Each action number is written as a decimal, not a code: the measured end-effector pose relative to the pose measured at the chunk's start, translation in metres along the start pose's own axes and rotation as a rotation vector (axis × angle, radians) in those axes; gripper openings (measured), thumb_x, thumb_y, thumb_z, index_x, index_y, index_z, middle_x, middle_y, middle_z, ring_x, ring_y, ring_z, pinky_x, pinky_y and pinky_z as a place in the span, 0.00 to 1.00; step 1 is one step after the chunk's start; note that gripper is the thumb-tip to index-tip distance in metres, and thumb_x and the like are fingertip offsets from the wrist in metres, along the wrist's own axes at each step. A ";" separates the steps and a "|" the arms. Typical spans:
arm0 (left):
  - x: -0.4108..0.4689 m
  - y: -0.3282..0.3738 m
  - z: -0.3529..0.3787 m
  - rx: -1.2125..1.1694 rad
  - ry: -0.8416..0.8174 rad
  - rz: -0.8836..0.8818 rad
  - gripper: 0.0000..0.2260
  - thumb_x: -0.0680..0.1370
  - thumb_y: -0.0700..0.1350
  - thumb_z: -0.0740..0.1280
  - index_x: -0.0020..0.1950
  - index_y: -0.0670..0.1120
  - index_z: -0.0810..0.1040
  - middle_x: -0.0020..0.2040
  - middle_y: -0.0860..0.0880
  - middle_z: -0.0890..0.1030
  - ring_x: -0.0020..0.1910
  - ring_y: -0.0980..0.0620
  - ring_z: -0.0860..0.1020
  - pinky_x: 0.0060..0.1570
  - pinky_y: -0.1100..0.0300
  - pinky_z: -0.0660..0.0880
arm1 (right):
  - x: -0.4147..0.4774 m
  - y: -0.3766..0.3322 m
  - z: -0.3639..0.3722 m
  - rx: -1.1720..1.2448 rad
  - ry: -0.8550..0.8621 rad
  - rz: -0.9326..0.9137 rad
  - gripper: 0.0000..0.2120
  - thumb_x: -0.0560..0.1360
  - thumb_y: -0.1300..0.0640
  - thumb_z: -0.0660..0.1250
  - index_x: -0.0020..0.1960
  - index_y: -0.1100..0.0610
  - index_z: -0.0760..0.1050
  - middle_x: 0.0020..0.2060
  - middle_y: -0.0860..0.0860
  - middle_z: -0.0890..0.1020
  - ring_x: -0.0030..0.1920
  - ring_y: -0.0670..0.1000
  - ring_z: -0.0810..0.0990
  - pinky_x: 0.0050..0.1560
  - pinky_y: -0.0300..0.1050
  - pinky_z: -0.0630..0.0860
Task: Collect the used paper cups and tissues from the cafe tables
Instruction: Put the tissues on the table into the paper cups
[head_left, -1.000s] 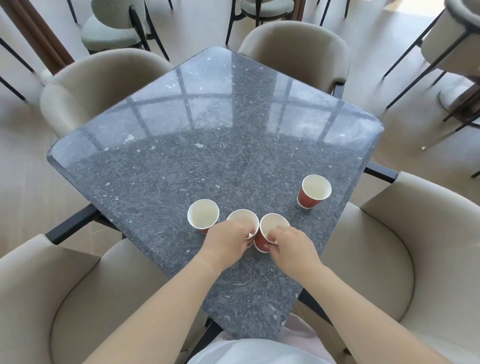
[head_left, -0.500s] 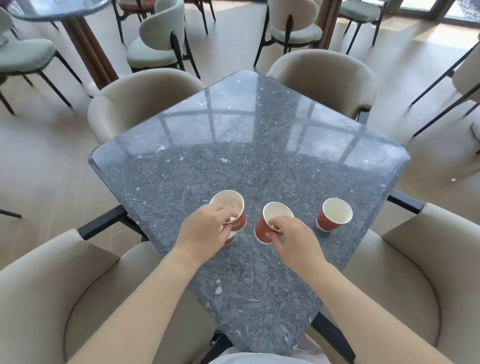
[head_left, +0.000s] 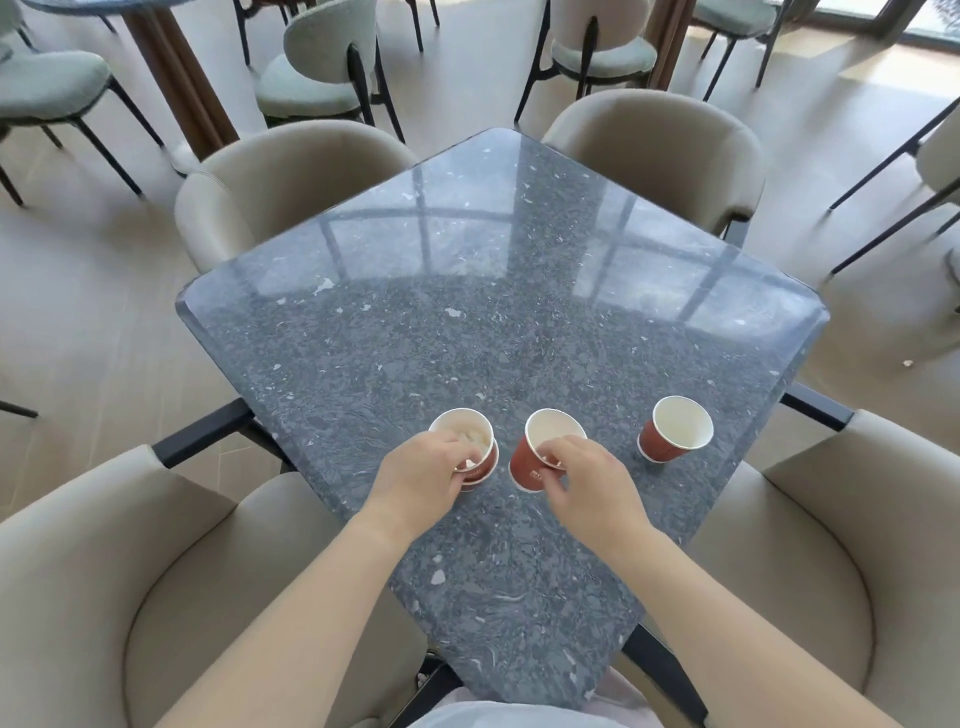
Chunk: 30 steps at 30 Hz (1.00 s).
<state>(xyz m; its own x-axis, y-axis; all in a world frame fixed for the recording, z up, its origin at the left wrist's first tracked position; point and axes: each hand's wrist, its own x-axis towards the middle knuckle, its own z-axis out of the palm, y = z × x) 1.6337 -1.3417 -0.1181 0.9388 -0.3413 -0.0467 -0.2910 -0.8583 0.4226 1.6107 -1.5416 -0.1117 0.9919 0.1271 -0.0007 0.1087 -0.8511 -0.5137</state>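
Observation:
On the near part of the dark grey stone table (head_left: 467, 312) stand red paper cups with white insides. My left hand (head_left: 421, 475) grips the rim of the left cup (head_left: 470, 441), which sits nested in a second cup and holds crumpled white tissue. My right hand (head_left: 589, 486) pinches the near rim of the middle cup (head_left: 535, 457), which leans to the left. A third cup (head_left: 675, 431) stands upright by itself to the right, near the table edge, with no hand on it.
Beige padded chairs surround the table: one at the near left (head_left: 156, 571), one at the near right (head_left: 831, 545), two at the far side (head_left: 291, 176). Green chairs (head_left: 322, 67) and a wooden table post (head_left: 176, 73) stand on the floor beyond.
My left hand has carried its cup leftward and set it into the leftmost cup, making a stack. The right hand's cup now leans. The camera view has shifted.

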 end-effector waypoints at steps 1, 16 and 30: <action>0.003 0.003 0.004 -0.002 -0.018 0.009 0.09 0.74 0.40 0.64 0.50 0.53 0.78 0.48 0.52 0.80 0.49 0.48 0.75 0.38 0.59 0.67 | -0.001 0.003 -0.001 0.000 0.003 0.007 0.06 0.73 0.62 0.64 0.49 0.57 0.77 0.44 0.51 0.80 0.46 0.54 0.76 0.45 0.50 0.75; 0.079 0.089 0.059 0.068 -0.256 0.226 0.11 0.75 0.40 0.62 0.55 0.51 0.77 0.54 0.54 0.78 0.50 0.47 0.76 0.42 0.58 0.72 | -0.018 0.065 -0.063 -0.003 0.254 0.137 0.07 0.70 0.65 0.68 0.46 0.57 0.78 0.40 0.52 0.81 0.42 0.56 0.77 0.40 0.47 0.74; 0.128 0.125 0.086 0.033 -0.241 0.194 0.09 0.74 0.40 0.62 0.51 0.49 0.77 0.52 0.52 0.78 0.48 0.46 0.76 0.39 0.55 0.74 | -0.001 0.135 -0.076 -0.101 0.145 0.189 0.05 0.71 0.66 0.65 0.45 0.60 0.79 0.41 0.56 0.81 0.44 0.60 0.76 0.41 0.50 0.73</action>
<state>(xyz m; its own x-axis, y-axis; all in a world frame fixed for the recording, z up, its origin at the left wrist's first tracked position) 1.7014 -1.5258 -0.1485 0.7956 -0.5775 -0.1830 -0.4698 -0.7789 0.4155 1.6298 -1.6955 -0.1159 0.9935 -0.1075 0.0377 -0.0812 -0.9004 -0.4274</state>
